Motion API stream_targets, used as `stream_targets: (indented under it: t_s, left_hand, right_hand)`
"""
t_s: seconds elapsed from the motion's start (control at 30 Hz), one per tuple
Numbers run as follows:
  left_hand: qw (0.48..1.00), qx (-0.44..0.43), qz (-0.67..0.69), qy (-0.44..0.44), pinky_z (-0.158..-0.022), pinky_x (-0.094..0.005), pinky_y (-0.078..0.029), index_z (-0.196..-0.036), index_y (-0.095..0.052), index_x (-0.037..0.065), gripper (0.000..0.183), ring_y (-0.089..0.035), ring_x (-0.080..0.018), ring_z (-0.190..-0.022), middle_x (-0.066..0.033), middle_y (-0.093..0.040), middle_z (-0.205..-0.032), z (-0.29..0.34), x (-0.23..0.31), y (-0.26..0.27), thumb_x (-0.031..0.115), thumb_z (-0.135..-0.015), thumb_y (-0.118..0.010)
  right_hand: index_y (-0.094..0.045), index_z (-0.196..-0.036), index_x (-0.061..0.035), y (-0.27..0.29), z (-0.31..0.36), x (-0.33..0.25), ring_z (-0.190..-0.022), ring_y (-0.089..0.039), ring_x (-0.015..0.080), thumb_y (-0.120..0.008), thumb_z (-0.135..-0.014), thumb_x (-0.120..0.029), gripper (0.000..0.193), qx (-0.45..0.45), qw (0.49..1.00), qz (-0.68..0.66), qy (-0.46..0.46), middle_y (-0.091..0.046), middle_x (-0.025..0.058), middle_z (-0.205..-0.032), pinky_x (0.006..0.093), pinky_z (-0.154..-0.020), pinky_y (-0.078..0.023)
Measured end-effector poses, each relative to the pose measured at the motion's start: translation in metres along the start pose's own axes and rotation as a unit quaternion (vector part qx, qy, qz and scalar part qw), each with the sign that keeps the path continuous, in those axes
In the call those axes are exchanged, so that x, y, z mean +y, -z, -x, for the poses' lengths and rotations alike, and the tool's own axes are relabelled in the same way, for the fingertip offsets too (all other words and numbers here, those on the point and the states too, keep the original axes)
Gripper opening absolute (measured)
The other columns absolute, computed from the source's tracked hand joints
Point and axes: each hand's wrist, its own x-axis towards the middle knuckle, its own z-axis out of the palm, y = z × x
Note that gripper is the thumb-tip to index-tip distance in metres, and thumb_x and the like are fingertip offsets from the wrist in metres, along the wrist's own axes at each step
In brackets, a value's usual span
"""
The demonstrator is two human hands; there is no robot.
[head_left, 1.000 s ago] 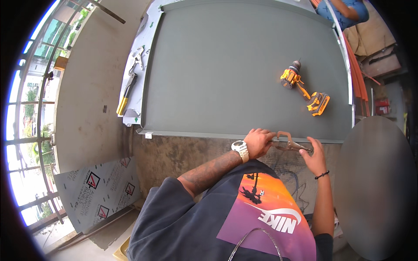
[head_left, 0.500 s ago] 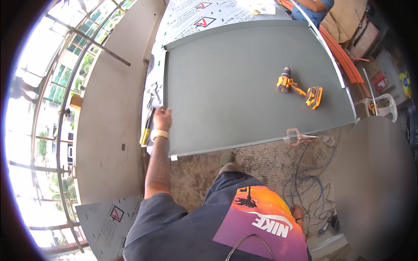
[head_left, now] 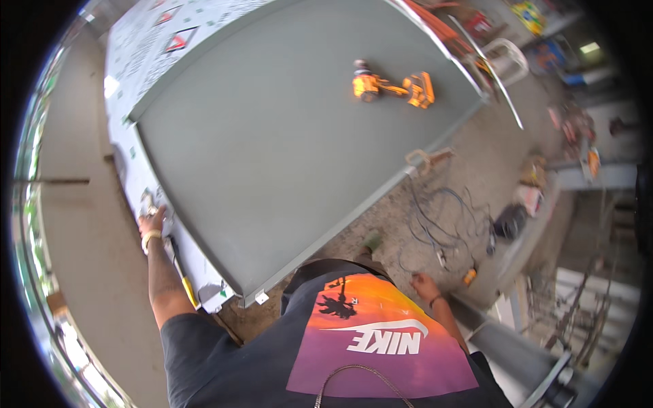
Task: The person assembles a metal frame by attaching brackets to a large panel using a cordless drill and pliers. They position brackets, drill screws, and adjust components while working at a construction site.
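At the left edge of a large grey sheet panel [head_left: 272, 149] with folded-up rims, my left hand [head_left: 152, 221] has its fingers closed on a silvery metal tool [head_left: 147, 201], which looks like a locking clamp and is partly covered by the hand. Just nearer lies a slim tool with a black and yellow handle [head_left: 187, 287]. Low at my right side, my right hand [head_left: 426, 287] hangs with loosely bent fingers and nothing visible in it. An orange and black cordless drill [head_left: 391, 87] lies on the panel's far right part. A locking C-clamp [head_left: 427, 158] grips the panel's near edge.
Printed protective film [head_left: 146, 61] covers the surface beneath the panel. Dark cables [head_left: 442, 228] lie coiled on the rough floor right of my legs. A white plastic chair [head_left: 507, 60] and orange lengths of material [head_left: 435, 30] are at the far right. A long pale board [head_left: 75, 224] runs along the left.
My view has swung right, and the panel appears turned. My left hand has moved from the panel's edge beside the yellow-handled tool to the silvery tool. My right hand now shows.
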Motion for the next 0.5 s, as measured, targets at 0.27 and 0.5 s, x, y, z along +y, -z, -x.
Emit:
stream_targets:
  t_s: [0.27, 0.5]
  left_hand:
    - [0.95, 0.212, 0.172, -0.149, -0.104, -0.0431, -0.051, -0.133, -0.053, -0.015, 0.091, -0.065, -0.0397, -0.117, -0.0309, -0.065, -0.126, -0.095, -0.055, 0.049, 0.045, -0.074, -0.085]
    - [0.621, -0.284, 0.706, -0.187, -0.107, -0.0526, -0.052, -0.148, -0.046, -0.006, 0.054, -0.067, -0.0432, -0.117, -0.0173, -0.067, -0.116, 0.116, 0.12, 0.142, 0.014, -0.098, -0.044]
  right_hand:
    - [-0.069, -0.126, -0.0056, 0.019, 0.031, -0.099, -0.102, -0.071, 0.0268, -0.07, -0.095, -0.023, 0.036, 0.097, 0.993, -0.029, 0.063, -0.074, 0.0162, -0.108, 0.0382, -0.09, -0.056]
    - [-0.068, -0.112, 0.0007, 0.005, -0.005, 0.099, -0.079, -0.07, 0.0188, -0.065, -0.093, -0.008, 0.021, -0.176, 0.948, -0.244, -0.101, -0.072, 0.0081, -0.092, 0.0331, -0.065, -0.055]
